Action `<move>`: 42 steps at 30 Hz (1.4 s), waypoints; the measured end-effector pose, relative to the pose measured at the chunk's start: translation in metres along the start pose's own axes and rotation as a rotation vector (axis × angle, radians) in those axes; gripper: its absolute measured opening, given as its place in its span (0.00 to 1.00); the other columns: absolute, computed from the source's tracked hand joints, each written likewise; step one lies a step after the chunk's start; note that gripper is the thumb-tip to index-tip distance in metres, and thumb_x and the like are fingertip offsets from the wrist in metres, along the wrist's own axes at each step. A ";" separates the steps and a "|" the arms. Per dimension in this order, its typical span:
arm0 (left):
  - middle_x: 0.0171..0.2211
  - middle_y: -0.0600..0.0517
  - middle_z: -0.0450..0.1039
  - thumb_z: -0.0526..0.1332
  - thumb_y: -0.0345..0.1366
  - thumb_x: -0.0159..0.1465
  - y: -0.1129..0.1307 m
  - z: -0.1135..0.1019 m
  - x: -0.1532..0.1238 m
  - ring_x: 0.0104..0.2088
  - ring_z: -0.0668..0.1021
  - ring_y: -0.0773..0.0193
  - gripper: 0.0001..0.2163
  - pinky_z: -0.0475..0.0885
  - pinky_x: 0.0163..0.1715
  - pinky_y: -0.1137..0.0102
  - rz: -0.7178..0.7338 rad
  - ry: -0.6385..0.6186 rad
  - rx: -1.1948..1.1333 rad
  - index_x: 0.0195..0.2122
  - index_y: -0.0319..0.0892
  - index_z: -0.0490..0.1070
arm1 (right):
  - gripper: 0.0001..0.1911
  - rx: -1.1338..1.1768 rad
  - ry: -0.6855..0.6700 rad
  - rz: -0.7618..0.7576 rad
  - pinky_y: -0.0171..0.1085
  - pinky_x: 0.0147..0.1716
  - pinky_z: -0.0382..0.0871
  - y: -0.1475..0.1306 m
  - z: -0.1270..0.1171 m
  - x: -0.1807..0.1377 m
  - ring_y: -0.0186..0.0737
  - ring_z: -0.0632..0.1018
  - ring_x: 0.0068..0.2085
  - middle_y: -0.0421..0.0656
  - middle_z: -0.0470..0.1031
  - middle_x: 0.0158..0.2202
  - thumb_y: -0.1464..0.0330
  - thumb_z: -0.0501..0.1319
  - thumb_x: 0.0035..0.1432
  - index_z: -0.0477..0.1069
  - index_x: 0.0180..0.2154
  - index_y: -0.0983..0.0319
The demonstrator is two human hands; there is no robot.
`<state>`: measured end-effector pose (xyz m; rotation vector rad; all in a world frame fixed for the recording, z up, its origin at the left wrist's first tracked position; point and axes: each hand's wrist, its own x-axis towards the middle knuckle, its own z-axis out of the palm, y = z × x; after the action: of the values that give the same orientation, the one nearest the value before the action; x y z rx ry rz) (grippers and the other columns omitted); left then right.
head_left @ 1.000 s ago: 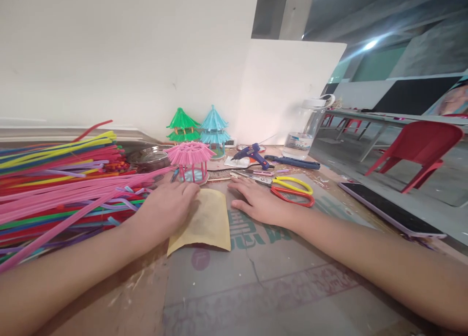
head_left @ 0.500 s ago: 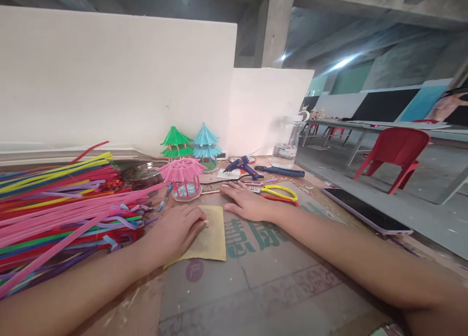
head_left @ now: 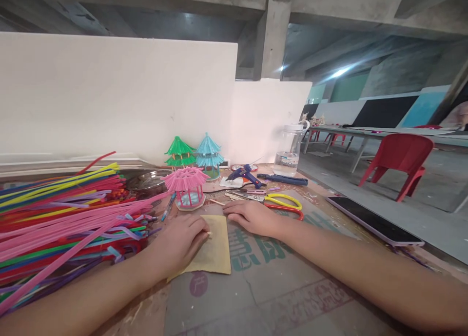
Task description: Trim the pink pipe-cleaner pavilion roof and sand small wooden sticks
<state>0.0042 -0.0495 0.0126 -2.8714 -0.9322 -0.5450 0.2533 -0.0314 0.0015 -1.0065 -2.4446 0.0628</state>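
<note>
My left hand [head_left: 183, 241] is closed in a pinch on a small wooden stick [head_left: 209, 234], whose pale tip pokes out past the fingertips. Beneath that hand lies a yellowish sheet of sandpaper [head_left: 217, 253], its left part covered. My right hand [head_left: 254, 218] rests palm down on the table, fingers stretched out and thumb apart. Near its fingertips lies a thin wooden stick [head_left: 217, 202]. Just beyond it are scissors [head_left: 283, 199] with a yellow and a red handle. A pink model pavilion [head_left: 186, 187] stands beyond the sandpaper.
Bundled pipe cleaners [head_left: 73, 224] fill the left side. Green [head_left: 179, 153] and blue [head_left: 208, 155] model pavilions stand behind, near a metal bowl [head_left: 151, 180]. A glue gun [head_left: 244, 175], a blue-handled tool [head_left: 283, 179], a water jug [head_left: 288, 153] and a phone [head_left: 373, 220] lie around.
My right hand has drawn back a little toward me, uncovering the scissor blades and some thin sticks. My left hand keeps its pinch on the sandpaper. The view has tilted up slightly.
</note>
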 end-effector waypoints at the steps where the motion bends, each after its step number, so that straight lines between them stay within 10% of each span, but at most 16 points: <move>1: 0.36 0.48 0.75 0.50 0.34 0.70 0.000 0.000 0.000 0.38 0.76 0.57 0.10 0.71 0.39 0.63 0.003 0.000 -0.002 0.36 0.41 0.69 | 0.16 -0.029 0.013 0.022 0.42 0.50 0.71 0.000 0.000 0.000 0.44 0.79 0.49 0.49 0.80 0.48 0.68 0.51 0.69 0.77 0.45 0.62; 10: 0.36 0.48 0.75 0.49 0.33 0.70 0.000 0.000 -0.001 0.38 0.77 0.57 0.10 0.71 0.39 0.63 0.020 0.009 0.014 0.36 0.41 0.69 | 0.15 -0.253 0.089 0.244 0.42 0.40 0.64 0.002 -0.004 0.003 0.45 0.76 0.34 0.49 0.77 0.28 0.70 0.55 0.66 0.73 0.27 0.65; 16: 0.35 0.48 0.77 0.49 0.34 0.70 0.003 -0.003 -0.003 0.37 0.78 0.58 0.10 0.71 0.36 0.66 0.000 0.104 -0.022 0.37 0.42 0.69 | 0.10 -0.200 0.171 0.272 0.44 0.43 0.65 0.003 -0.005 0.003 0.48 0.75 0.41 0.50 0.78 0.34 0.72 0.57 0.64 0.75 0.32 0.65; 21: 0.35 0.51 0.78 0.50 0.37 0.70 0.012 -0.004 -0.009 0.35 0.78 0.61 0.11 0.71 0.34 0.69 -0.135 0.191 -0.224 0.41 0.43 0.72 | 0.10 0.269 0.206 0.222 0.40 0.42 0.72 -0.024 -0.004 -0.007 0.42 0.79 0.42 0.46 0.81 0.42 0.70 0.57 0.63 0.77 0.42 0.61; 31: 0.37 0.51 0.80 0.55 0.35 0.66 0.042 -0.013 -0.002 0.35 0.79 0.62 0.10 0.73 0.34 0.72 -0.188 0.084 -0.680 0.40 0.44 0.77 | 0.11 0.454 0.159 -0.007 0.36 0.42 0.74 -0.061 -0.006 -0.018 0.40 0.81 0.41 0.43 0.82 0.40 0.68 0.58 0.65 0.80 0.43 0.58; 42: 0.27 0.54 0.75 0.54 0.39 0.66 0.042 -0.010 -0.002 0.27 0.73 0.66 0.12 0.65 0.26 0.74 -0.223 0.010 -0.622 0.33 0.42 0.76 | 0.10 0.499 0.202 0.035 0.35 0.37 0.74 -0.059 -0.005 -0.019 0.37 0.80 0.36 0.42 0.82 0.35 0.66 0.60 0.64 0.80 0.42 0.58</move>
<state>0.0242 -0.0867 0.0231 -3.2984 -1.2835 -1.0300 0.2288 -0.0881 0.0110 -0.7850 -2.0755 0.5283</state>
